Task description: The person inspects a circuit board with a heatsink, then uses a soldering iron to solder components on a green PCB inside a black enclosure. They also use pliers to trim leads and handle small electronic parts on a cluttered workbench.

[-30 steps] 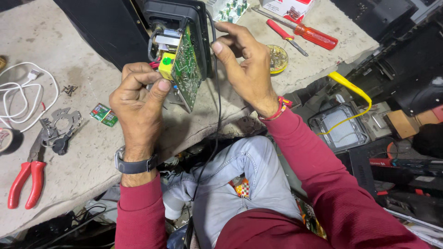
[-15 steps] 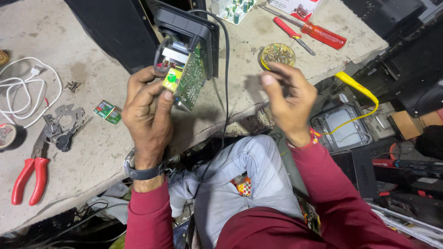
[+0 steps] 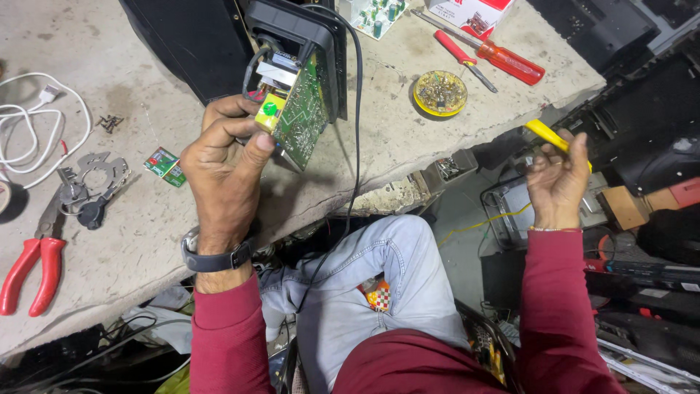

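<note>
1. Holding the green circuit board (image 3: 302, 117) above the bench (image 3: 131, 241): left hand (image 3: 226, 175) is closed around its lower edge, thumb pressed on the yellow component (image 3: 268, 111).
2. Left of the board: red pliers (image 3: 33, 270), white cable (image 3: 29, 135), metal bits.
3. Board's long axis runs up and away, into the black housing (image 3: 302, 36).
4. Right of the board: solder tin (image 3: 440, 93), red screwdrivers (image 3: 503, 58).
5. Farther right, off the bench: right hand (image 3: 558, 182), fingers pinched on a yellow tool (image 3: 543, 133), well apart from the board; left hand is the nearer.
</note>
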